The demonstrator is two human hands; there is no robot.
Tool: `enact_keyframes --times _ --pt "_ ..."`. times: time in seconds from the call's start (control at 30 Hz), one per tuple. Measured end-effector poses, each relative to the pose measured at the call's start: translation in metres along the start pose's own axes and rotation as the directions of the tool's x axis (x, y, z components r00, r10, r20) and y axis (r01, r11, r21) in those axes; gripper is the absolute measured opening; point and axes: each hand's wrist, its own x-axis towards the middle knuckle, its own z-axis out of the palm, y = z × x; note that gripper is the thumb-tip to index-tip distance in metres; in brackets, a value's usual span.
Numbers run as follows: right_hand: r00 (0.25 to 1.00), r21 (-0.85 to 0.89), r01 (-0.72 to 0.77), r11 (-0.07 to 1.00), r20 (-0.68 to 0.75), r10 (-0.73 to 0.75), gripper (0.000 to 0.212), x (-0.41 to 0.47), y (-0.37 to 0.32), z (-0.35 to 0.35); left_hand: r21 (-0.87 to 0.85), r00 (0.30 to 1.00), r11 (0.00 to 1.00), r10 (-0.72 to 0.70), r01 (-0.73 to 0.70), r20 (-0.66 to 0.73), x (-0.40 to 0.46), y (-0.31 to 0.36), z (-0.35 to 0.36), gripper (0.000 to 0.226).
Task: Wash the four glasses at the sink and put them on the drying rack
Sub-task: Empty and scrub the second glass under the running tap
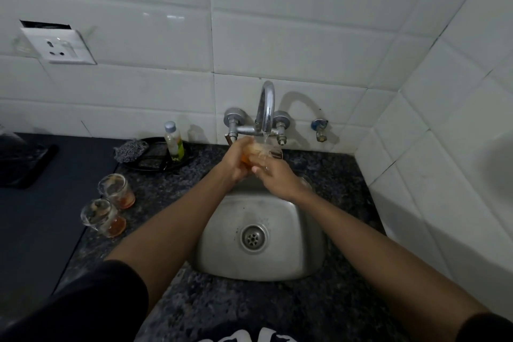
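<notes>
Clear glass (259, 151) I'm gripping under the running tap (265, 108); left hand (236, 161) and right hand (273, 175) both wrapping it, mostly hiding it; fourth glass (305, 183) barely showing behind my right wrist.

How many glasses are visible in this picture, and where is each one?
3. Two dirty glasses stand on the counter left of the sink, one farther and one nearer. A third glass is held under the tap. A fourth may be hidden.
</notes>
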Motion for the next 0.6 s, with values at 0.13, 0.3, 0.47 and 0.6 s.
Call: enact_keyframes --times 0.13,0.3,0.47,0.6 --pt "0.961 0.3 -0.243 0.923 -0.053 0.27 0.035 -0.009 0.006 0.008 0.01 0.993 0.998 0.055 -0.054 -0.109 0.0 -0.011 -0.008 0.048" --pt "0.896 0.388 -0.419 0.821 0.03 0.443 0.034 -0.015 0.003 0.006 0.002 0.978 0.992 0.125 -0.126 -0.166 -0.007 -0.016 -0.013 0.028" --pt "0.886 0.44 -0.441 0.782 0.077 0.456 0.037 -0.02 0.008 0.005 0.116 0.938 0.97 0.238 -0.215 -0.251 -0.012 -0.014 -0.006 0.058" --pt "0.883 0.452 -0.457 0.766 0.132 0.45 0.034 -0.023 0.011 0.005 0.282 0.893 0.919 0.354 -0.276 -0.278 -0.022 -0.014 0.005 0.024"
